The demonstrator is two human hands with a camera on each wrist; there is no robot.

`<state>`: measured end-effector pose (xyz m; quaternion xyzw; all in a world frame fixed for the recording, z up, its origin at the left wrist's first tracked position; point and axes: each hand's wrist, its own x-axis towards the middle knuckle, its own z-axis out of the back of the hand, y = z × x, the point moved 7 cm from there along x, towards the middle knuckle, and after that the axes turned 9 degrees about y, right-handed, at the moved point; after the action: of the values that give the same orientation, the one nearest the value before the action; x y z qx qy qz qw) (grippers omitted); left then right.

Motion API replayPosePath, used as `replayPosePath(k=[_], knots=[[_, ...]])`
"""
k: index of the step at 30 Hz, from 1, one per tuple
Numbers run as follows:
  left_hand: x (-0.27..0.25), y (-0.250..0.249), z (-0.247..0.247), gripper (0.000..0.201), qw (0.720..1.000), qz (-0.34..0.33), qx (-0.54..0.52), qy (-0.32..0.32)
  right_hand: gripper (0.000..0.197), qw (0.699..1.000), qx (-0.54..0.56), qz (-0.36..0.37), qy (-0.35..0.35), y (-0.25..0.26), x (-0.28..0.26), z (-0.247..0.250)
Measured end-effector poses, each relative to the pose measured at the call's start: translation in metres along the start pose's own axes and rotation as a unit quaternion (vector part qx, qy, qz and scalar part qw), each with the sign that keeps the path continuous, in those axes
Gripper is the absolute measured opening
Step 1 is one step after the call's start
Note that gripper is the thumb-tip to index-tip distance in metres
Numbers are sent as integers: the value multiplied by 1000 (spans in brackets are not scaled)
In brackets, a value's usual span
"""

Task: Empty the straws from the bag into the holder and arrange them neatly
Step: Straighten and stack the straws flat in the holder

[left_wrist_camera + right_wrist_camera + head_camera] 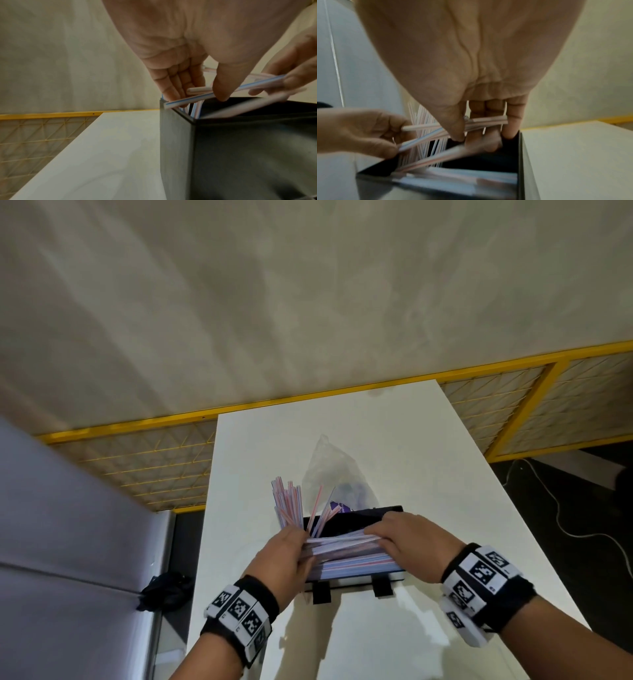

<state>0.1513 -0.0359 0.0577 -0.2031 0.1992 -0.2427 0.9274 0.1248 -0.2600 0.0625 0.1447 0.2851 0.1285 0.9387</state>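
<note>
- Both hands, the left hand [286,553] and right hand [407,539], are pinching thin striped plastic straws [346,542] with curled fingers above the black rectangular holder [359,517].
- A crumpled clear bag [329,470] is lying behind it on the smooth white table [445,508].

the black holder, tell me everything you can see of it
The black holder is an open-topped rectangular box with thin, smooth walls, standing upright on the white table. Striped straws lie flat inside; more stand on end at its left. Two black tabs jut from its front base. Both hands reach in; the plastic bag lies behind.
</note>
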Motion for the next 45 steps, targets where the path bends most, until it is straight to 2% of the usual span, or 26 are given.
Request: replayPosePath(k=[4, 7, 10, 14, 17, 21, 25, 28, 32, 35, 36, 39, 43, 45], knots=[[-4, 1, -9, 37, 999, 11, -50, -9, 38, 998, -68, 2, -12, 5, 14, -22], [-6, 2, -16, 44, 998, 13, -58, -20, 52, 999, -26, 29, -30, 14, 18, -37], [-9, -1, -24, 45, 999, -7, -34, -26, 64, 999, 1, 50, -12, 24, 17, -55], [-8, -6, -37, 53, 999, -24, -22, -9, 68, 999, -8, 40, -11, 28, 18, -58], [-5, -8, -47, 50, 999, -32, -28, -3, 69, 998, -25, 52, -28, 33, 20, -49], [1, -18, -50, 41, 995, -32, -99, 9, 84, 998, -9, 57, -25, 36, 27, -46], [1, -23, -43, 45, 988, -59, -140, -16, 81, 998, -2, 59, 2, 37, 31, -49], [-7, -19, -34, 38, 985, -60, -153, -46, 89, 998, -18, 55, 16, 36, 29, -50], [-26, -3, -20, 23, 980, -34, -150, -122, 76, 998, -50, 28, 24, 32, 27, -45], [-42, 21, -11, 8, 954, 46, -219, -198, 64, 997, -61, 36, 7, 42, 26, -35], [-44, 31, -12, 9, 942, 83, -250, -209, 59, 997, -54, 47, -7, 48, 26, -30], [-40, 53, -18, 21, 910, 172, -318, -201, 43, 995, -1, 87, -37, 75, 30, -16], [-24, 60, -19, 38, 929, 201, -272, -154, 30, 985, 112, 118, -57, 105, 44, -3], [-18, 59, -16, 32, 936, 192, -255, -151, 26, 979, 154, 120, -55, 114, 54, 0]])
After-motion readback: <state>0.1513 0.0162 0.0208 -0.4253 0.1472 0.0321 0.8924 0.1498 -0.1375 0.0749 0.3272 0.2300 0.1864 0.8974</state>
